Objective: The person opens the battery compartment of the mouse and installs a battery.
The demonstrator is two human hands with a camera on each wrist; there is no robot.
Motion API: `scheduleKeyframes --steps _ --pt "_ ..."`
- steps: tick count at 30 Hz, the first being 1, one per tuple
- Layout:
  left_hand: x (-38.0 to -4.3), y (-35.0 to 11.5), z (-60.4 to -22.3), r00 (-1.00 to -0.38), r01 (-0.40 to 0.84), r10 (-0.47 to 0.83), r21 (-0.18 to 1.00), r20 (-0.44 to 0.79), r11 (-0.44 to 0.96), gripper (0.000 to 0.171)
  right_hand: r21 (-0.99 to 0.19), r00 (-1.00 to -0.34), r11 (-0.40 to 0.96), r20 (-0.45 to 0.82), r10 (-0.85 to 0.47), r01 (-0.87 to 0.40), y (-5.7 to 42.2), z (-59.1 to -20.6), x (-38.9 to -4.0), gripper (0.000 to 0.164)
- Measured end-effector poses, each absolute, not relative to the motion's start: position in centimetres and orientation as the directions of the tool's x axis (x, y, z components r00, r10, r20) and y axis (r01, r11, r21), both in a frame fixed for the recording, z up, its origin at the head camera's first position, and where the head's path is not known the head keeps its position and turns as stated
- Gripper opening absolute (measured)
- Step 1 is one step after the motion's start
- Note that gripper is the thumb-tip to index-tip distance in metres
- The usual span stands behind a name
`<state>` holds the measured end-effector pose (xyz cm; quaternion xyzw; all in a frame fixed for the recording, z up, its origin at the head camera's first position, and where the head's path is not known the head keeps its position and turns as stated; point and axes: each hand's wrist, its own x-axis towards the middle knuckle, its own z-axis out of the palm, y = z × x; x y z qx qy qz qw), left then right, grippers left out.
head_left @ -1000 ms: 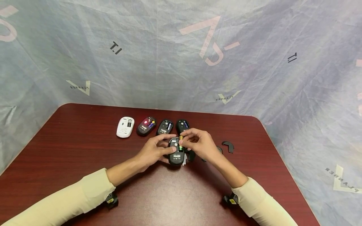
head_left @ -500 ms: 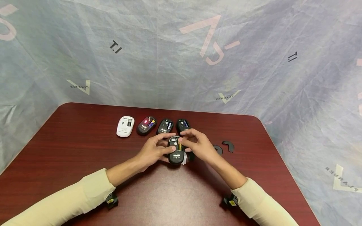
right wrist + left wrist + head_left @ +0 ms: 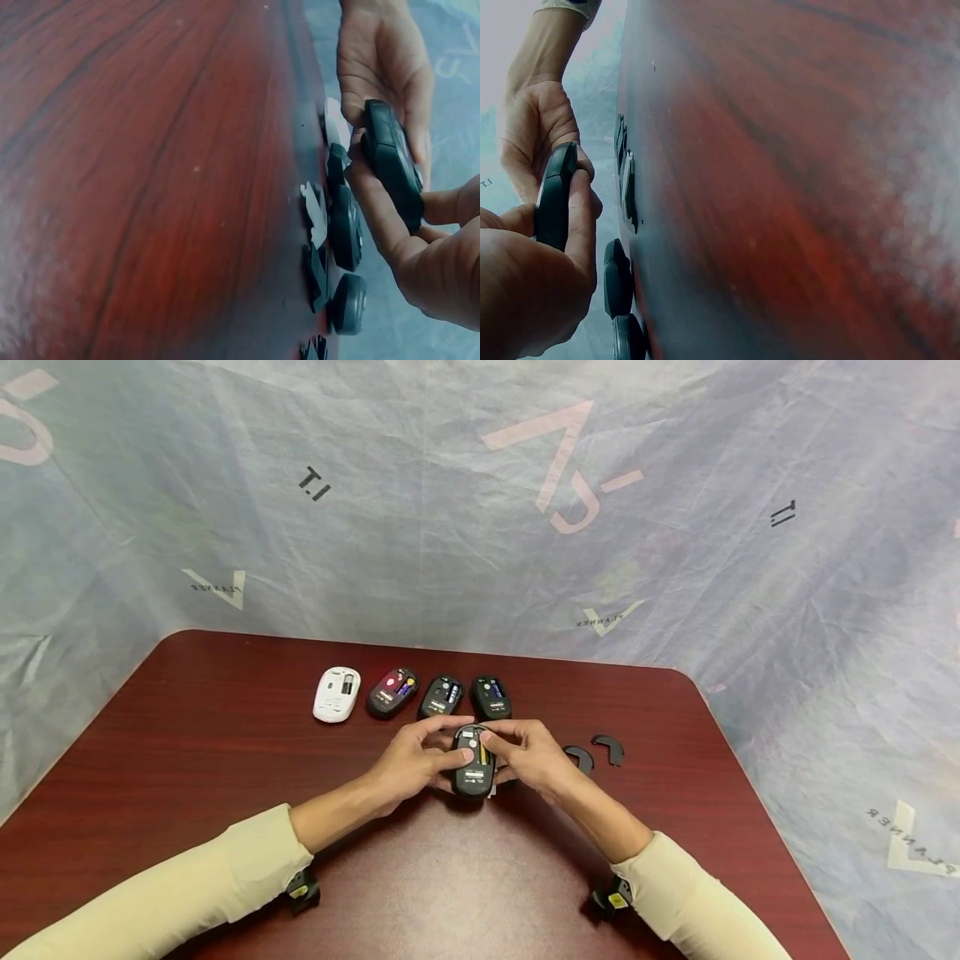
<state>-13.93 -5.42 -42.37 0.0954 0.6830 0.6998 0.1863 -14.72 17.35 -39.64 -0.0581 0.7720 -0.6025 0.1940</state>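
Note:
A black computer mouse (image 3: 472, 782), its underside turned up, is held over the table between both hands. My left hand (image 3: 411, 764) grips it from the left, thumb on the underside face and fingers around the side. In the slot of the mouse lies a yellow-gold battery (image 3: 483, 753). My right hand (image 3: 534, 762) pinches the right side, its thumb at the upper end of the battery and its fingers beneath. The right wrist view shows the mouse (image 3: 394, 169) edge-on between the two hands.
Upturned mice stand in a row behind the hands: a white mouse (image 3: 335, 695), a red-lit mouse (image 3: 392, 695) and two black ones (image 3: 492, 700), batteries in their slots. Black curved covers (image 3: 610, 749) lie to the right. A light grey cover (image 3: 316, 214) lies below the hands.
The green-and-gold battery, earlier tilted in the right fingers, has gone down into the mouse's slot. The right thumb has moved onto its upper end, the fingers under the mouse.

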Motion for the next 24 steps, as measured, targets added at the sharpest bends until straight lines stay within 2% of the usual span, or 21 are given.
scheduleKeyframes --steps 5,12,20,24 --pt "-14.2 -5.3 -42.1 -0.922 -0.117 0.372 0.993 -0.11 0.005 0.06 -0.948 -0.939 0.309 -0.167 -0.299 0.07 17.3 -39.7 -14.7 0.039" --pt "-15.3 -4.1 -41.5 -0.936 -0.106 0.335 0.994 -0.111 0.032 0.06 -0.936 -0.953 0.347 -0.153 -0.263 0.054 18.0 -39.1 -15.5 0.039" --pt "-16.9 -1.3 -40.5 -0.972 -0.075 0.212 0.99 -0.099 0.12 0.043 -0.931 -0.974 0.338 -0.19 -0.128 0.137 19.6 -39.0 -17.4 0.034" --pt "-17.3 0.6 -39.9 -0.971 -0.049 0.226 0.989 -0.08 0.137 0.047 -0.949 -0.982 0.269 -0.184 -0.042 0.166 21.1 -39.3 -18.5 0.032"
